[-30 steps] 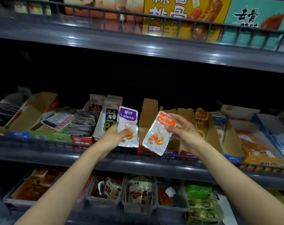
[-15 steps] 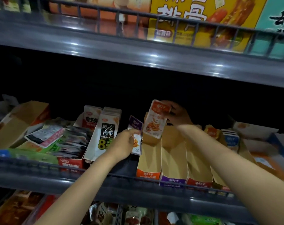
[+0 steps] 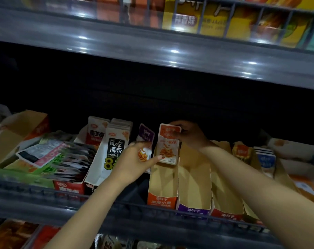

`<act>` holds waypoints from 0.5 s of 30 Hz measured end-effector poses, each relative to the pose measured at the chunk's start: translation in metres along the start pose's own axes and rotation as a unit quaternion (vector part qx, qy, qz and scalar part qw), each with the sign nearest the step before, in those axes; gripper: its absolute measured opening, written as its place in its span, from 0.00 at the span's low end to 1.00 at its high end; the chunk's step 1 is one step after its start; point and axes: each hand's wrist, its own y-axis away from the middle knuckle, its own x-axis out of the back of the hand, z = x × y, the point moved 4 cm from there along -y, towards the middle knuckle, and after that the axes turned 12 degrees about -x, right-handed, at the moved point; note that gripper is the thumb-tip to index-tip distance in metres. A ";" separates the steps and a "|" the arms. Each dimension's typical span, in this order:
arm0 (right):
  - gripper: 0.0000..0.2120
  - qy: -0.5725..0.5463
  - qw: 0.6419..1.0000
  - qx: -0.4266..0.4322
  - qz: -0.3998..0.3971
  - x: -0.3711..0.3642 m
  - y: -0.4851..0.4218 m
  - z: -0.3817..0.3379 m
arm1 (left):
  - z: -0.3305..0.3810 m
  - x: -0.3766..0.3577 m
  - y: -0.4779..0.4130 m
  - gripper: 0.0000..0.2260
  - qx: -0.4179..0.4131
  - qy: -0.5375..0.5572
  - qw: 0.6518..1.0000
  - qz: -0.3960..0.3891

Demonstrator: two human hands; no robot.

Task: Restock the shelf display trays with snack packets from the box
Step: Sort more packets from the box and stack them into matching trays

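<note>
Orange-fronted display tray (image 3: 162, 201) stands on the shelf, its rear end holding the upright orange packet (image 3: 168, 144). Right hand (image 3: 190, 134), at 12 o'clock, pinches that packet's top; left hand (image 3: 134, 162), at 9 o'clock, grips the purple packet (image 3: 146, 135), thumb touching the orange one.

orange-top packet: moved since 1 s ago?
Yes. The orange-top packet, gripped by the right hand, went from the shelf's front rail back and down into the rear of the orange-fronted tray.
</note>
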 end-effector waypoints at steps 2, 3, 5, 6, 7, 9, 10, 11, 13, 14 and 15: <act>0.13 0.008 1.000 0.003 0.002 0.001 -0.001 0.003 | 0.002 0.002 0.000 0.27 0.008 -0.007 1.000 0.008; 0.13 0.007 1.000 0.004 0.004 0.001 -0.001 0.004 | 0.004 0.002 0.001 0.28 0.010 -0.017 1.000 0.001; 0.13 0.000 1.000 0.005 0.008 0.002 -0.002 0.005 | 0.005 -0.004 0.004 0.31 0.013 -0.046 0.998 -0.028; 0.13 0.000 1.000 0.006 0.009 0.001 -0.002 0.005 | 0.004 -0.008 0.006 0.32 0.016 -0.056 0.997 -0.042; 0.14 0.003 1.000 0.005 0.010 0.001 -0.002 0.005 | 0.002 -0.012 0.008 0.34 0.022 -0.060 0.997 -0.050; 0.14 0.006 1.000 -0.001 0.010 -0.001 -0.001 0.006 | -0.003 -0.020 0.011 0.35 0.043 -0.061 0.995 -0.060; 0.15 0.007 1.000 -0.004 0.008 -0.002 0.000 0.005 | -0.005 -0.024 0.013 0.35 0.055 -0.054 0.995 -0.066; 0.15 0.011 1.000 -0.005 0.006 -0.003 0.000 0.005 | -0.007 -0.028 0.015 0.33 0.062 -0.044 0.995 -0.072; 0.15 0.041 0.999 0.003 0.002 -0.006 0.000 0.004 | -0.008 -0.033 0.017 0.29 0.067 -0.017 0.995 -0.078; 0.15 0.060 0.998 0.009 0.000 -0.008 0.000 0.003 | -0.009 -0.034 0.018 0.26 0.067 -0.008 0.994 -0.081; 0.15 0.075 0.997 0.013 -0.002 -0.009 0.000 0.002 | -0.009 -0.033 0.018 0.23 0.063 -0.005 0.994 -0.083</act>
